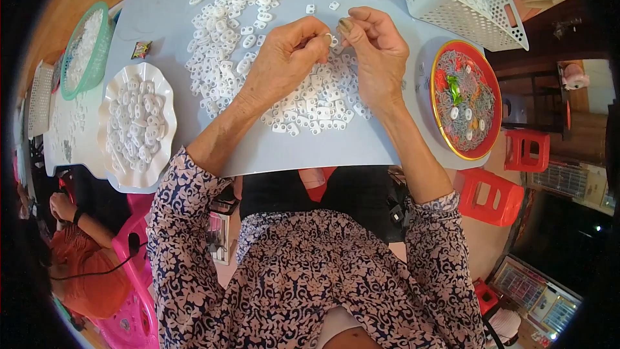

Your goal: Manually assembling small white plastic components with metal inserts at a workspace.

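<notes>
My left hand (292, 52) and my right hand (380, 52) meet above the far middle of a grey-blue table (245, 155). Both are closed in a pinch, fingertips almost touching. Between them shows a small white plastic piece (334, 41), partly hidden by the fingers. Under and around my hands lies a spread of loose white plastic pieces (316, 100) with dark holes. More of these oval pieces (216, 58) stretch away to the left of my left hand. Two single pieces, one of them a small white piece (310, 9), lie just beyond my hands.
At left stand a scalloped white dish (169, 123) of oval pieces and a green basket (101, 58). A red round tray (496, 100) with grey bits sits right, below a white perforated basket (497, 26). Red stools (494, 197) stand right; another person (90, 245) sits left.
</notes>
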The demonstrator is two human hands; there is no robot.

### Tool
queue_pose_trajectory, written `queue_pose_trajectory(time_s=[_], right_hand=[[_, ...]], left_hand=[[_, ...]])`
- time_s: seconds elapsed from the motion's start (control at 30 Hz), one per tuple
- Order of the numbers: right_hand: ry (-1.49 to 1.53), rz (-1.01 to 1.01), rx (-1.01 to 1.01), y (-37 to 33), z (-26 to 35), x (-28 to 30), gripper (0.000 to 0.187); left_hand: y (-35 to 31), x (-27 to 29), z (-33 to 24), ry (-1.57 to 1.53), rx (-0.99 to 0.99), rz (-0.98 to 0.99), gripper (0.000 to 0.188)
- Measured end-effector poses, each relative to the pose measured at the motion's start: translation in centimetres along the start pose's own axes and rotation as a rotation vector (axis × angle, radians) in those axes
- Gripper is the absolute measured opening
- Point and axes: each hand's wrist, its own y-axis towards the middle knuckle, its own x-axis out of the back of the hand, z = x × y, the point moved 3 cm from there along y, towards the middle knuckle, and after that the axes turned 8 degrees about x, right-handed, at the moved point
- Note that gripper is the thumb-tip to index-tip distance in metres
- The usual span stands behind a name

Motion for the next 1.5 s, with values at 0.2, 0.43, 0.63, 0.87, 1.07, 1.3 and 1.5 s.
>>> queue_pose_trajectory(time_s=[0.2, 0.43, 0.63, 0.87, 1.07, 1.3, 1.5], right_hand=[[-0.012, 0.009, -0.016, -0.1, -0.5, -0.1, 0.018], [-0.017, 0.024, -0.011, -0.2, -0.4, -0.1, 0.018], [0.012, 0.038, 0.011, -0.3, -0.2, -0.3, 0.018], [-0.121, 0.071, -0.01, -0.1, -0.3, 0.0, 0.015], [-0.243, 0.154, -0.04, 0.0, 0.5, 0.1, 0.01], [-0.317, 0.171, -0.03, 0.0, 1.0, -0.2, 0.018], [-0.335, 0.151, -0.038, 0.1, 0.8, 0.2, 0.021]], left_hand=[[0.1, 0.0, 0.2, 0.015, 0.029, 0.006, 0.015], [0.0, 0.0, 0.2, 0.002, 0.021, 0.008, 0.016], [-0.1, -0.1, 0.1, -0.007, 0.002, -0.032, 0.015], [0.0, -0.2, 0.6, 0.031, -0.007, -0.047, 0.016], [0.0, 0.0, 0.2, 0.026, -0.008, -0.003, 0.014], [-0.1, 0.1, 0.3, 0.055, -0.025, 0.011, 0.013], [0.2, 0.1, 0.1, 0.111, -0.042, -0.025, 0.011]])
